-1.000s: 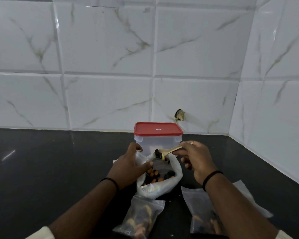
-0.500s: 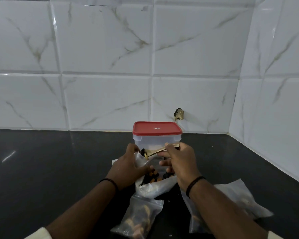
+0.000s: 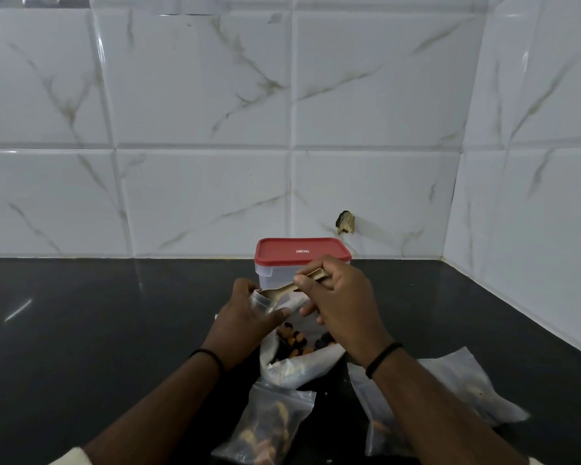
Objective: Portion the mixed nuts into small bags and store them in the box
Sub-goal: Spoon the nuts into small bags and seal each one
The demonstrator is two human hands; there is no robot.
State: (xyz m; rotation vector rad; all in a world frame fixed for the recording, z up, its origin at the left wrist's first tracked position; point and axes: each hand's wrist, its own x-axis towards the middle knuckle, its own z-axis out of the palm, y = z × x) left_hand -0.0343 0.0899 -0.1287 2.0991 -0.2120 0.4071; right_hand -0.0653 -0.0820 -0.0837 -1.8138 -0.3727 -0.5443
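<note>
Left hand pinching a small clear plastic bag, mouth propped open and raised above the big white bag of mixed nuts, probably so spills drop back in. Brass-coloured metal spoon tipped bowl-first into that mouth, gripped at the handle by the right hand. Behind, clear box with red lid, shut and waiting. Nearer, on the black stone surface, a filled small bag at centre, another filled bag at right, within reach for boxing.
</note>
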